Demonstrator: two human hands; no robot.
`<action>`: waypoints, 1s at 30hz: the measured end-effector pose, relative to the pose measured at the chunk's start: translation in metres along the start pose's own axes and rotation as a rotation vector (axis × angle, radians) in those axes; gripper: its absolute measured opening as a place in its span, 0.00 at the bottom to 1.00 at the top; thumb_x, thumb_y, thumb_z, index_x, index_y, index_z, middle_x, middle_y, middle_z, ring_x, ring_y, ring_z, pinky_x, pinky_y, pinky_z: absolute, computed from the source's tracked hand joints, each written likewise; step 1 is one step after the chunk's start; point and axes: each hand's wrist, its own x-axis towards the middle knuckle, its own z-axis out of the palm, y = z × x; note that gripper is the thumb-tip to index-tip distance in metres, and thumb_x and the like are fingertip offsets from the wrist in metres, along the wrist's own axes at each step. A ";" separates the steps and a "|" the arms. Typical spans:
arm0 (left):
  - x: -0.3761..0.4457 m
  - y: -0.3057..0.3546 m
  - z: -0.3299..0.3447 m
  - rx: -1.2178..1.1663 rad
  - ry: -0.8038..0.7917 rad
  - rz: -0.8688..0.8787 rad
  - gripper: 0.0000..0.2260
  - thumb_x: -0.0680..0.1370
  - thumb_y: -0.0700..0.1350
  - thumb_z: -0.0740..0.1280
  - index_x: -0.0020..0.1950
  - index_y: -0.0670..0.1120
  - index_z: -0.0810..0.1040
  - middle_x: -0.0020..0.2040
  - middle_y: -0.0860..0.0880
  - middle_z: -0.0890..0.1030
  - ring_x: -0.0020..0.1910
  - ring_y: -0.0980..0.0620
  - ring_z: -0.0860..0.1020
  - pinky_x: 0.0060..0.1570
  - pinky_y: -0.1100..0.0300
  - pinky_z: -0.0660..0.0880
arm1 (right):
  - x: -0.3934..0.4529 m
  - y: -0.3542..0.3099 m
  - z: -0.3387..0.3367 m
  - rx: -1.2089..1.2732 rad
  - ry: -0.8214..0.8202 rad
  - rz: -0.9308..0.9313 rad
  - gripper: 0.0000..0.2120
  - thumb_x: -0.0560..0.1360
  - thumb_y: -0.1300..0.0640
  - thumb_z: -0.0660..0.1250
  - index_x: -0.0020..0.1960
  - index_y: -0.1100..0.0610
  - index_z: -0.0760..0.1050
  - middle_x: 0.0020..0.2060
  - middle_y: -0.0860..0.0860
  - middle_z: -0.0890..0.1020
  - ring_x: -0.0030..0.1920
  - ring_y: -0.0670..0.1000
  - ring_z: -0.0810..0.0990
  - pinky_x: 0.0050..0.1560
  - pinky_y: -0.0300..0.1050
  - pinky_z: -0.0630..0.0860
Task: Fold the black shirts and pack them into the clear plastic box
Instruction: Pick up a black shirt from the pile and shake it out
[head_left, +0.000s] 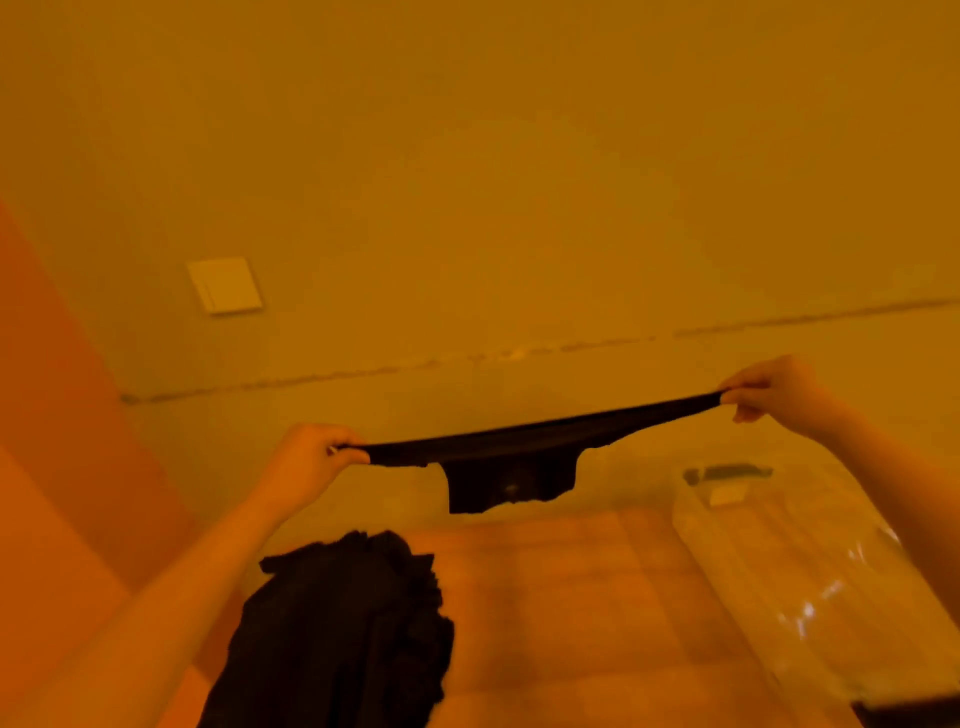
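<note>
Both hands pinching black shirt (519, 447) edge taut, left grip (311, 457), right grip (769, 389), clear box (810, 582) right

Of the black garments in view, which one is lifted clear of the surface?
The black shirt stretched between the left hand and right hand, pinched at each end. The other black pile lies heaped below, touched by neither hand.

Shirt pile (337, 634) and clear box (810, 587), seemingly blurred, leave frame.
</note>
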 end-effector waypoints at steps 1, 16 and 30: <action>-0.013 -0.009 0.014 -0.007 -0.048 -0.025 0.06 0.73 0.38 0.70 0.41 0.49 0.81 0.33 0.50 0.79 0.31 0.57 0.72 0.32 0.69 0.65 | -0.014 0.013 0.009 -0.018 -0.023 0.033 0.09 0.70 0.72 0.68 0.49 0.66 0.80 0.18 0.47 0.77 0.20 0.41 0.76 0.25 0.30 0.73; -0.139 -0.057 0.116 -0.075 -0.444 -0.089 0.09 0.75 0.40 0.69 0.39 0.54 0.81 0.38 0.55 0.81 0.40 0.61 0.79 0.41 0.73 0.72 | -0.139 0.098 0.071 -0.146 -0.299 0.331 0.04 0.70 0.69 0.70 0.42 0.62 0.81 0.23 0.52 0.79 0.23 0.44 0.77 0.27 0.32 0.74; -0.224 -0.061 0.176 0.282 -0.763 0.014 0.07 0.77 0.51 0.64 0.46 0.64 0.80 0.38 0.70 0.78 0.54 0.62 0.76 0.38 0.77 0.65 | -0.210 0.149 0.100 -0.409 -0.572 0.402 0.05 0.74 0.61 0.68 0.49 0.57 0.81 0.33 0.42 0.79 0.30 0.43 0.79 0.33 0.33 0.74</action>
